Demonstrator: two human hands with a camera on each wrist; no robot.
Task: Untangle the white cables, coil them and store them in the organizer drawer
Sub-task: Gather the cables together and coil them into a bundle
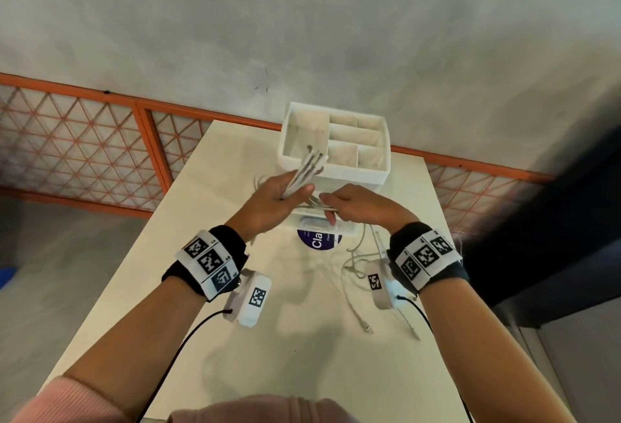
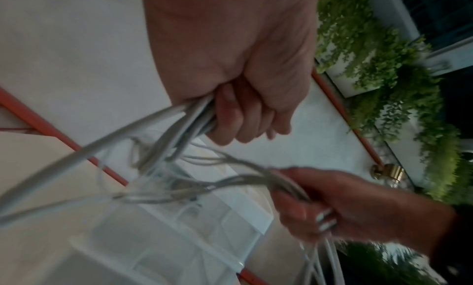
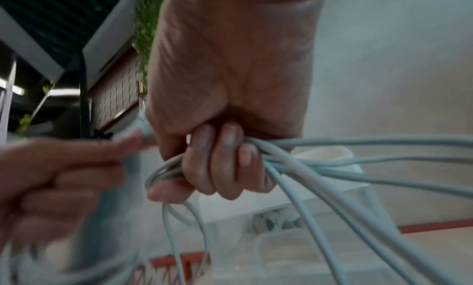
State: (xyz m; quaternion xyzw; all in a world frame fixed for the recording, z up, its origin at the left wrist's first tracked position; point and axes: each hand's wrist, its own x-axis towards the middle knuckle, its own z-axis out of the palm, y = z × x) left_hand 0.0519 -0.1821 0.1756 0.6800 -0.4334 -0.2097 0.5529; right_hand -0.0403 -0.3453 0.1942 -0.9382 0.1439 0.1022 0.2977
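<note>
Above the table, both hands hold the white cables (image 1: 307, 167). My left hand (image 1: 272, 197) grips a bundle whose plug ends point up toward the white organizer (image 1: 353, 172). In the left wrist view its fingers (image 2: 230, 117) curl round the cable bundle (image 2: 179, 131). My right hand (image 1: 353, 204) sits just to the right, nearly touching the left. Its fingers (image 3: 220, 164) are closed round several cable strands (image 3: 307, 168) that fan out to the right. Below the hands the clear drawer (image 1: 339, 227) of the organizer stands pulled out.
More loose white cable (image 1: 356, 274) trails over the cream table (image 1: 302, 338) under my right wrist. A round blue label (image 1: 319, 242) lies by the drawer. An orange mesh railing (image 1: 84, 143) runs behind the table, with a dark panel (image 1: 554, 237) on the right.
</note>
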